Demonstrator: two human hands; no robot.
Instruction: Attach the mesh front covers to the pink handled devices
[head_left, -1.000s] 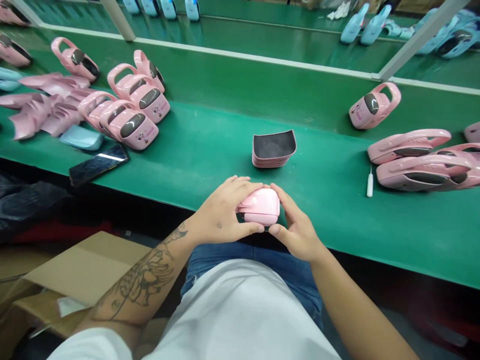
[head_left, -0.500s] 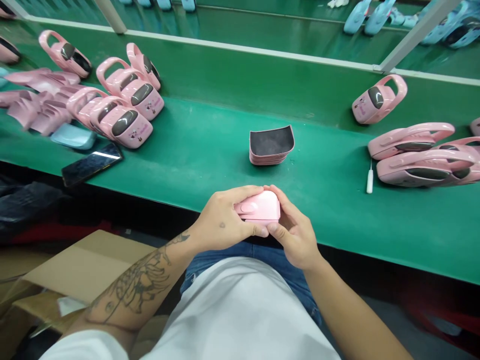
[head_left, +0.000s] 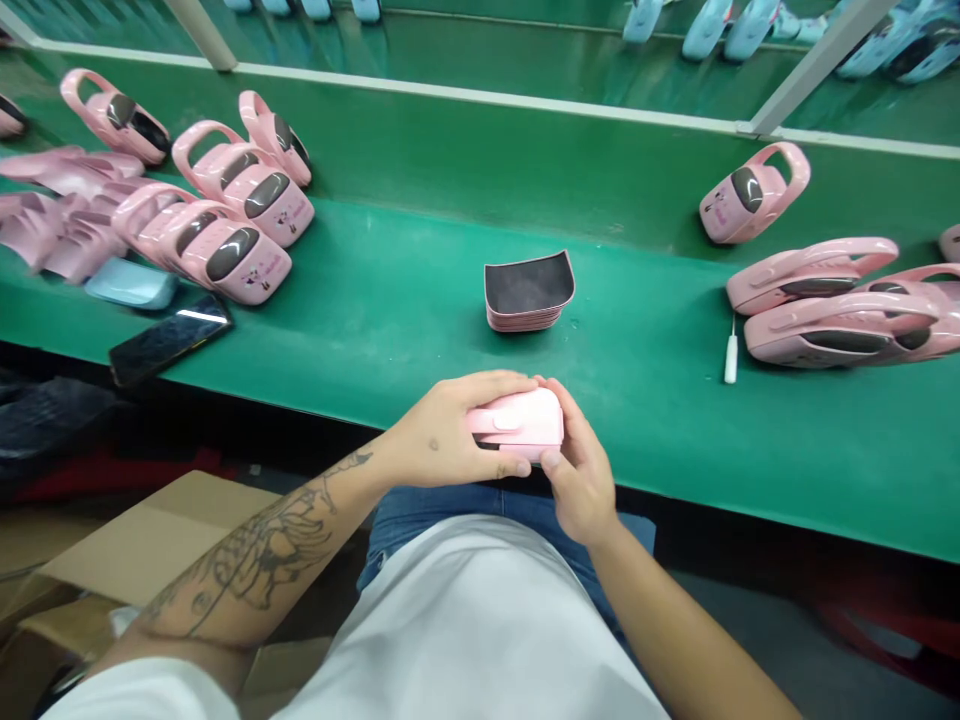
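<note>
Both of our hands close on a pink plastic casing (head_left: 516,422), held in front of the stack of dark-lined pink shells (head_left: 529,292). Our left hand (head_left: 446,430) wraps over its top; our right hand (head_left: 579,470) pinches its end. We are working the casing between them; setting it down calls for loosening both.

1 L hand (head_left: 450,430), 1 R hand (head_left: 577,470), 1 pink plastic case (head_left: 517,420) held by both, 1 stack of dark-lined pink shells (head_left: 529,290), approx 8 pink handled cases (head_left: 754,190), 1 pale-blue shell (head_left: 131,283), 1 phone (head_left: 169,340), 1 white-handled screwdriver (head_left: 730,350), 1 cardboard box (head_left: 150,540).
</note>
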